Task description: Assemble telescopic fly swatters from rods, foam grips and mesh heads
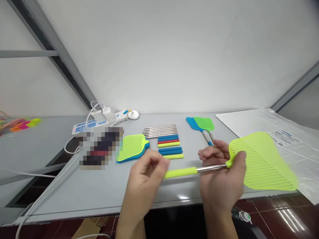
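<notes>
A yellow-green fly swatter [259,162] with a metal rod and matching grip is held across the front of the table. My left hand [148,177] pinches the end of its grip. My right hand [221,179] holds it where the rod meets the perforated head, thumb on the head. Beyond my hands lie several loose handle grips [170,150] in blue, red and yellow-green. Behind those grips are several metal rods [160,130] side by side. Left of them is a stack of swatter heads [132,147], yellow-green over blue.
Two swatters, one blue [193,123] and one green [204,123], lie behind my right hand. White power strips [92,126] with cables sit at the back left, near a pixelated object [101,148]. Plastic-wrapped white sheeting [281,139] covers the right side. A wall closes the back.
</notes>
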A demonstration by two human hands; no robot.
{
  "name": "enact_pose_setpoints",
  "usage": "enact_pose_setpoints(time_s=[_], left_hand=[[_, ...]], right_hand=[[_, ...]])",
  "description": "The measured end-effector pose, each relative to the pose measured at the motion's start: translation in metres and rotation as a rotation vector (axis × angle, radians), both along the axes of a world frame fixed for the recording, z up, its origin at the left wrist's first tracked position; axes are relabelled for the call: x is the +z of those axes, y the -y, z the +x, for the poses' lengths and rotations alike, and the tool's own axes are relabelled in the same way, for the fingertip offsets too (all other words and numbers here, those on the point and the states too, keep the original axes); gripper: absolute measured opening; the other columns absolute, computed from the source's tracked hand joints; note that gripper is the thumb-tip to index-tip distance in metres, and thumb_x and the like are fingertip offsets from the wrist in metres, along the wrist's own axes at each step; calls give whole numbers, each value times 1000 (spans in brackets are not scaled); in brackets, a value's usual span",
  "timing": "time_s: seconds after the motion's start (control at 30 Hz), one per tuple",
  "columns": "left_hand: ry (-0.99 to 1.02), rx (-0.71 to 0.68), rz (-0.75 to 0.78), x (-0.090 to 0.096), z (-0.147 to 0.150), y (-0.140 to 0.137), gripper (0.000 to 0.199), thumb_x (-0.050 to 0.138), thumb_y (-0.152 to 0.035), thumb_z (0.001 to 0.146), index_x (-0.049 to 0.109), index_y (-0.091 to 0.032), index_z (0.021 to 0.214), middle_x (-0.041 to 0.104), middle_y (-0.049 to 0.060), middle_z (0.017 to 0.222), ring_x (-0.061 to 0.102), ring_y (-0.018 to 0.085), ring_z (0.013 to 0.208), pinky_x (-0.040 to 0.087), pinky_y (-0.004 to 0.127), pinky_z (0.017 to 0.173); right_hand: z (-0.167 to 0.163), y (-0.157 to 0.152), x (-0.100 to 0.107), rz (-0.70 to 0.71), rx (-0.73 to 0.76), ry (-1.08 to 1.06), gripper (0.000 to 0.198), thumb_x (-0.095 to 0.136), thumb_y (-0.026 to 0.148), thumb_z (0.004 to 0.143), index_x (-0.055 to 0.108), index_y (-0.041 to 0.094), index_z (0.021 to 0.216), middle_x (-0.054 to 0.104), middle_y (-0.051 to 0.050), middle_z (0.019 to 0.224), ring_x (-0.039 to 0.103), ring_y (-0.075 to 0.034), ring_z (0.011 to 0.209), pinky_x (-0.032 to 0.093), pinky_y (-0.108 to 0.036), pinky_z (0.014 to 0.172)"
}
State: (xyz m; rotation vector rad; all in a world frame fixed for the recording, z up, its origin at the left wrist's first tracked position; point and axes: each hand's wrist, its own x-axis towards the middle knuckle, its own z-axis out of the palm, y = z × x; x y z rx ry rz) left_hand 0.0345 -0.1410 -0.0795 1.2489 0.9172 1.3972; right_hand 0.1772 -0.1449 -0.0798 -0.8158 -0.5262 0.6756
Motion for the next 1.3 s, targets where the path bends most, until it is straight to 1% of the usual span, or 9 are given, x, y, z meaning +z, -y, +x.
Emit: enact_pose_setpoints(time_s=[0.1,0.17,0.33,0.43,0.53,0.73,0.9,1.1,1.3], left_hand=[[-420,-311,-28,0,2,8,11,63,-30,88,66,-22,80,53,-1,62,44,13,56,32,23,51],[-534,-368,20,1,16,14,18,55,-30,92,66,-24,80,56,0,64,48,16,59,34,24,54],[-333,-97,-11,-3,56,22,23,47,-34,97,68,-27,105,68,7,95,62,23,92,46,29,79],[-215,-76,-74,-2,65,22,31,43,-36,99,63,-27,120,66,9,116,58,25,112,46,32,89],[-288,-115,-33,1,64,21,35,43,-35,99,59,-27,129,62,9,127,53,26,122,43,36,97],[-706,-479,219,-3,57,22,40,44,-33,98,55,-31,136,62,5,129,54,26,119,38,39,104],[-846,-417,230,-13,58,22,40,43,-39,97,59,-26,131,66,9,122,57,29,112,40,39,98],[-781,-417,238,-11,61,18,35,44,-38,97,64,-27,124,68,8,112,61,27,104,43,36,91],[-816,-430,220,-8,60,14,35,41,-39,98,62,-27,124,67,5,112,60,24,104,45,35,91]], right_hand=[[8,-3,-1,27,-92,19,45,30,47,98,64,20,86,60,1,59,59,-16,63,46,-34,76],[4,-1,-4,-7,16,92,36,37,45,97,63,21,94,66,-1,68,63,-17,72,45,-34,79],[-7,11,-8,-169,470,260,34,43,47,97,59,21,112,70,-6,101,64,-20,98,47,-34,85],[-1,15,-6,-222,534,367,36,42,49,97,59,22,113,67,-7,111,62,-20,101,48,-32,85],[16,12,-5,-288,452,468,35,51,51,92,62,22,111,68,-5,104,63,-19,89,49,-29,74],[83,3,-17,-526,169,664,48,54,56,88,61,19,118,56,3,57,50,-18,52,40,-29,53],[141,-2,-33,-810,-165,995,48,45,48,90,56,16,125,69,-11,92,63,-28,83,45,-38,73],[165,-21,-45,-841,-185,1217,52,39,27,88,49,10,136,60,-18,119,58,-30,110,44,-40,90],[161,-31,-57,-845,-214,1280,50,39,22,87,54,11,134,56,-17,116,59,-28,105,42,-39,93]])
